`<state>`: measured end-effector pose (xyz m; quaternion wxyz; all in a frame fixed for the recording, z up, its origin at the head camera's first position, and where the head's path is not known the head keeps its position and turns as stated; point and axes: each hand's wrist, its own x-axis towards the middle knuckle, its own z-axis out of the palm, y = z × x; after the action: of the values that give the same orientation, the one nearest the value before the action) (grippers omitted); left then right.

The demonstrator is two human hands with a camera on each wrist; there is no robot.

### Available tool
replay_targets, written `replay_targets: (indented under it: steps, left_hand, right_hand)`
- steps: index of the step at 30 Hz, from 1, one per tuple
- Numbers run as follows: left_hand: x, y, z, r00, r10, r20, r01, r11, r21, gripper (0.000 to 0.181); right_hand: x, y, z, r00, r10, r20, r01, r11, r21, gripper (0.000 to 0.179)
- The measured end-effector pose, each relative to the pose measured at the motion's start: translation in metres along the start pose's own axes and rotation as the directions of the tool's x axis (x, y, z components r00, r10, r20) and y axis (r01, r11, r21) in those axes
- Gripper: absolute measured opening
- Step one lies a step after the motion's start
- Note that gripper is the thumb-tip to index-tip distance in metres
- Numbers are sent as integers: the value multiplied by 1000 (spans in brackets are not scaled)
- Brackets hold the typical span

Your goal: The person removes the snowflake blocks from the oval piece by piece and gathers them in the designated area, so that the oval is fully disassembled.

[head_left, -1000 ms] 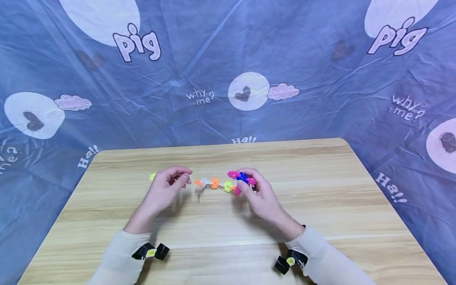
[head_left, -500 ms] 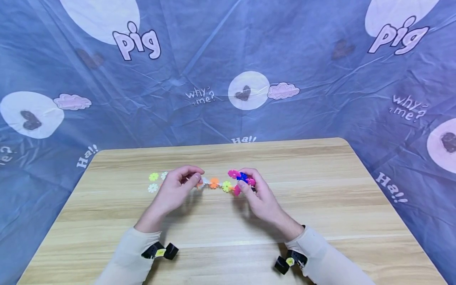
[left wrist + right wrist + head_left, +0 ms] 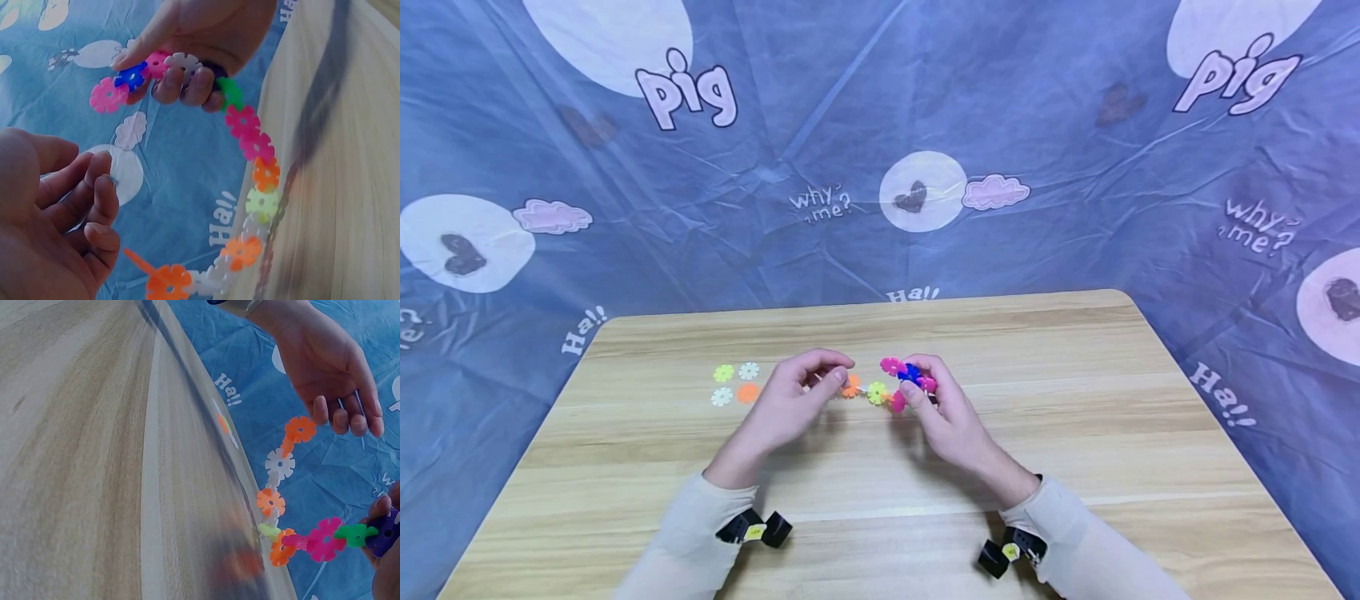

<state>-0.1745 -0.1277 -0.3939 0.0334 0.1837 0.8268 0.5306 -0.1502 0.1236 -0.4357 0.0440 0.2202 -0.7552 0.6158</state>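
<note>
Left hand (image 3: 796,400) rightward, fingers (image 3: 105,200) beside chain (image 3: 257,147)

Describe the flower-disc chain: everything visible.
The flower-disc chain looks plastic: notched discs slotted together, in pink, blue, white, purple, green, orange and yellow. The right hand grips it near its pink end; the rest hangs in a curve above the wooden-look table, its orange end near the left hand.

Loose snowflake discs (image 3: 747,392), head view: four visible, at 9 o'clock from the left hand (image 3: 797,398) (one yellow-green, two white, one orange). Disc chain (image 3: 877,393): one, at 3 o'clock from that hand. Visible chain discs (image 3: 242,120): pink, four; orange, four; blue, purple, green, yellow-green, one each; white, uncountable. Hands (image 3: 951,412): two.
</note>
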Motion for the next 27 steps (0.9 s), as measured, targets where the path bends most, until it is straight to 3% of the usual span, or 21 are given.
replay_targets:
  steps: [4,12,20,27]
  left_hand:
    - [2,4,6,1000,26,13,-26,1000,-9,22]
    - [10,7,19,989,145,3,-145,989,-30,23]
    - [14,11,31,981,193,4,-193,980,-45,22]
    - [15,12,36,980,197,-19,-198,978,-67,15]
  right_hand:
    - [0,0,0,1000,4,7,-4,1000,-1,23]
    - [0,-3,1,1000,18,9,-17,1000,-23,27]
    - [-1,-2,1,999,17,41,-18,1000,9,29]
    - [-1,0,1,999,21,41,-21,1000,1,30]
